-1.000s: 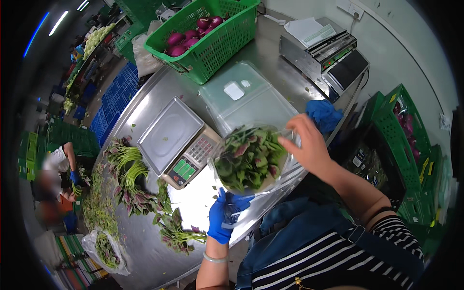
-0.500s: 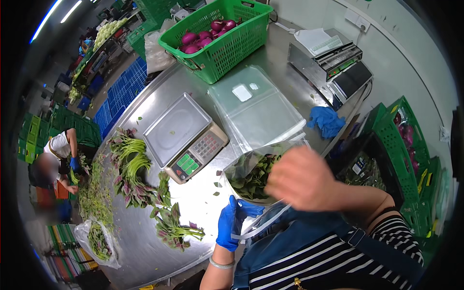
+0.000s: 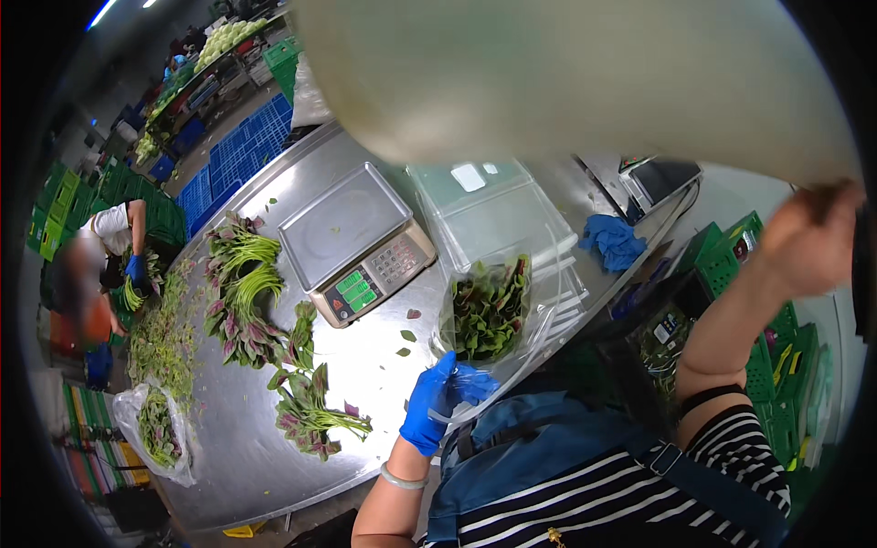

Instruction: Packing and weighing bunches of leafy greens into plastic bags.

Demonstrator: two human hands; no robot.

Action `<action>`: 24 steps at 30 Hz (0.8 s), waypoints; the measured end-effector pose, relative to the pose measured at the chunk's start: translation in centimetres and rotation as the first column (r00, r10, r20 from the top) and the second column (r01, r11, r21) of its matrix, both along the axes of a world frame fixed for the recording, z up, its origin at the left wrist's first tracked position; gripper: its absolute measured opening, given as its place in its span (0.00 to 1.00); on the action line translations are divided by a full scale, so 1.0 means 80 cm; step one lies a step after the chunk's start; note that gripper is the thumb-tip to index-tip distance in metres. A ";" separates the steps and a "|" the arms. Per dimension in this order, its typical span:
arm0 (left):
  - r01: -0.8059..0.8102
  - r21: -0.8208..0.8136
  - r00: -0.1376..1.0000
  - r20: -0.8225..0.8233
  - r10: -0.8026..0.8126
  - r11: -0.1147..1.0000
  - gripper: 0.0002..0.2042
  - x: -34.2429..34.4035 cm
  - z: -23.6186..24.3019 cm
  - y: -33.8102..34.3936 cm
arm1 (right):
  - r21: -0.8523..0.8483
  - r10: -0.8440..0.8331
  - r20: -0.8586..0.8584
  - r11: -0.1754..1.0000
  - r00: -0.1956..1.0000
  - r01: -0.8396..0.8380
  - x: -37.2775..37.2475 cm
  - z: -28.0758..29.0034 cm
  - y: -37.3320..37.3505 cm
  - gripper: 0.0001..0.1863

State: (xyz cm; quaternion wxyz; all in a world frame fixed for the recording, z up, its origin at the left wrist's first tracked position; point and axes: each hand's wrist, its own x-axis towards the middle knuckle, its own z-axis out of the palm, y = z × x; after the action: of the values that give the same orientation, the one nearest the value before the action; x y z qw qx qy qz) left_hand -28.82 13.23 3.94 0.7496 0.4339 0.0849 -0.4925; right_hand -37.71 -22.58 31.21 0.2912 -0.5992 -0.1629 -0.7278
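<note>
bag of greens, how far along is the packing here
Done, by the look of it: one clear bag of greens is filled with red-green leaves, pinched at the bottom by the gloved left hand. In hand: the bare right hand is raised high beside a large pale blurred shape, away from the bag. Left: the scale pan is bare, and loose bunches lie unbagged on the steel table.
</note>
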 end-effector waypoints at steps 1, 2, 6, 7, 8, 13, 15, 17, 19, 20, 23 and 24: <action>0.021 -0.009 1.000 0.002 -0.021 1.000 0.22 -0.004 0.005 -0.005 | 0.099 0.043 0.034 0.994 0.998 -0.046 -0.003 -0.053 -0.015 0.14; -0.017 0.012 1.000 -0.010 0.018 1.000 0.21 -0.008 0.007 -0.001 | 0.214 0.347 -0.099 0.923 0.933 -0.321 0.028 -0.104 0.013 0.11; -0.006 -0.037 1.000 -0.013 0.006 0.999 0.21 -0.015 0.013 0.002 | -0.458 -0.383 -0.723 0.889 0.574 0.016 0.089 -0.211 0.017 0.14; -0.006 -0.035 1.000 -0.014 0.005 0.999 0.21 -0.018 0.009 0.004 | -0.429 -0.332 -0.818 0.896 0.470 -0.113 0.096 -0.234 0.015 0.15; 0.017 -0.033 1.000 0.023 -0.016 0.999 0.21 -0.017 0.002 0.005 | -0.380 -0.286 -0.891 0.894 0.351 -0.236 0.103 -0.249 0.020 0.16; 0.223 -0.064 0.952 0.230 -0.203 0.973 0.26 0.016 -0.023 0.004 | 0.533 0.521 -0.846 0.818 -0.116 -0.216 0.135 -0.306 0.042 0.12; 0.071 -0.127 0.914 0.407 -0.013 0.989 0.24 0.043 -0.015 0.015 | 0.516 0.489 -0.844 0.852 -0.220 -0.087 0.150 -0.309 0.049 0.10; -0.210 -0.174 0.939 0.237 0.248 0.962 0.23 0.059 0.014 0.022 | 0.647 0.673 -0.724 0.739 0.150 -0.189 0.140 -0.289 0.043 0.06; -0.212 -0.179 0.928 0.272 0.255 0.961 0.22 0.034 0.034 0.037 | 0.636 0.668 -0.735 0.739 0.117 -0.222 0.098 -0.256 0.051 0.06; -0.205 -0.083 0.846 0.486 0.219 0.975 0.22 0.003 0.043 0.034 | 0.580 0.634 -0.761 0.759 0.134 -0.295 0.064 -0.251 0.045 0.06; -0.024 -0.038 0.918 0.394 0.037 0.999 0.23 -0.086 -0.035 0.074 | 0.319 0.478 -0.866 0.754 0.145 -0.575 -0.028 -0.309 0.019 0.06; -0.054 -0.205 0.996 0.057 0.067 0.977 0.25 -0.116 -0.051 0.069 | 0.369 0.483 -0.871 0.769 0.096 -0.521 -0.059 -0.344 0.021 0.07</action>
State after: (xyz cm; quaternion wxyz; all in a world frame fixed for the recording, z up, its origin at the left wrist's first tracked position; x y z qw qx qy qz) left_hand -38.12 18.74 -0.12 0.8070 0.3677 0.0233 -0.4616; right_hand -42.45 -20.88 3.70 0.5469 -0.8155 -0.1669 -0.0892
